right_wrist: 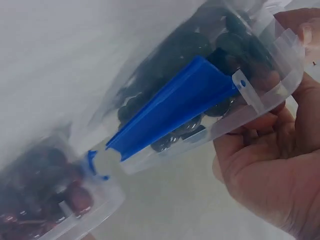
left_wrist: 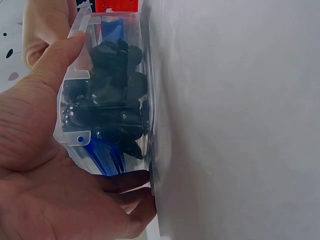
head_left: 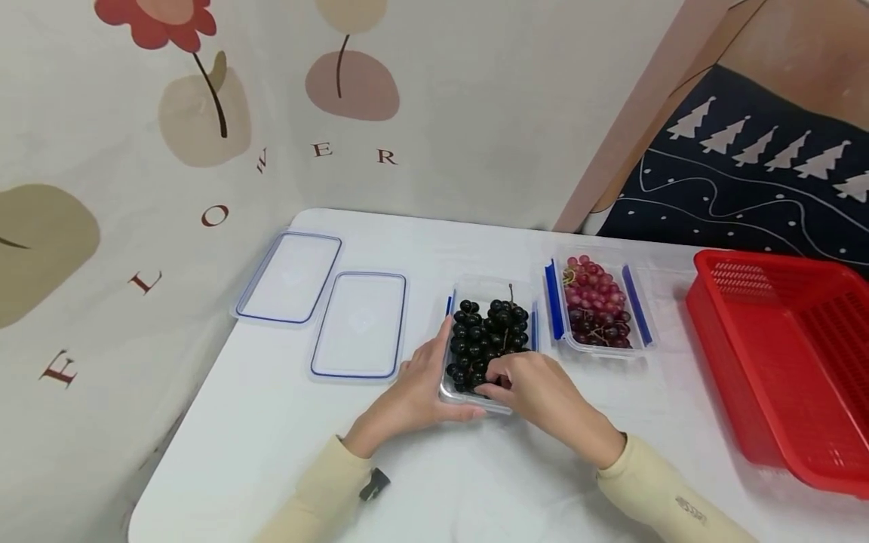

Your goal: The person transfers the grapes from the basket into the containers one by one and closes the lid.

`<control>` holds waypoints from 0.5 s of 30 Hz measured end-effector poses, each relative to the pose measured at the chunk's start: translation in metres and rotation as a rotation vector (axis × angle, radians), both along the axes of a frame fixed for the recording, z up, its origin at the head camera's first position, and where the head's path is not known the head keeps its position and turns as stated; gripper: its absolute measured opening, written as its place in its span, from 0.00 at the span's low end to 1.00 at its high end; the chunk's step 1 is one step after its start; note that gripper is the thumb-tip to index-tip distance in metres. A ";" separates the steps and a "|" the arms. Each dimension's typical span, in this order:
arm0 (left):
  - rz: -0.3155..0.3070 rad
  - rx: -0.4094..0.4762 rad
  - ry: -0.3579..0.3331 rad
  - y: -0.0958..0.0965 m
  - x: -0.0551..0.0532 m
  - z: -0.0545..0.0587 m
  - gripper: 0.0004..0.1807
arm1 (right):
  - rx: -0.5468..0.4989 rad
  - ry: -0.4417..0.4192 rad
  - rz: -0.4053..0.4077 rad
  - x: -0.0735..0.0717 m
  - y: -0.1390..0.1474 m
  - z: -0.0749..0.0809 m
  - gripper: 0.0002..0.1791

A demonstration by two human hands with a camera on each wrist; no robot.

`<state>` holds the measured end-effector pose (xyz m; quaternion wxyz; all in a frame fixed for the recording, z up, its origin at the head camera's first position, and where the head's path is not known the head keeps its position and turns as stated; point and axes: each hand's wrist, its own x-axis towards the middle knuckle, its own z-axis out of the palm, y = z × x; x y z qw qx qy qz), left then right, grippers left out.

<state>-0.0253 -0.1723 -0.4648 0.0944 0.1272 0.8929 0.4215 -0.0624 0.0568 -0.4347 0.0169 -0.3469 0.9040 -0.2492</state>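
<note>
A clear plastic food container [head_left: 500, 408] with blue side clips holds bunches of black grapes [head_left: 475, 332]. My left hand [head_left: 419, 385] holds it at the near left corner, thumb along the front rim and fingers against the left side. In the left wrist view the container's end wall [left_wrist: 75, 110] sits between the thumb and the fingers. My right hand [head_left: 536, 388] reaches over the near right corner, its thumb and curled fingers pinching grapes at the near end. The right wrist view shows these fingers [right_wrist: 265, 122] inside the wall, beyond a lowered blue clip [right_wrist: 170, 107].
A second container [head_left: 611, 351] of red and dark grapes stands to the right. Farther right is a red plastic basket [head_left: 753, 392]. Two clear lids with blue seals, a nearer lid [head_left: 360, 324] and a farther lid [head_left: 288, 279], lie left on the white table [head_left: 271, 422].
</note>
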 end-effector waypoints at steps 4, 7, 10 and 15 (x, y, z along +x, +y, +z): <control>0.005 0.030 0.025 -0.002 0.000 -0.003 0.79 | 0.007 0.044 0.078 -0.004 -0.012 -0.003 0.16; 0.006 0.053 0.017 -0.004 0.000 -0.003 0.80 | -0.006 0.094 0.141 -0.004 -0.011 -0.006 0.14; 0.001 0.057 0.026 -0.004 -0.001 -0.006 0.80 | -0.013 0.149 0.155 -0.003 0.001 -0.007 0.06; -0.001 0.039 0.084 -0.005 -0.004 -0.015 0.79 | -0.084 0.300 0.093 -0.008 0.015 -0.008 0.12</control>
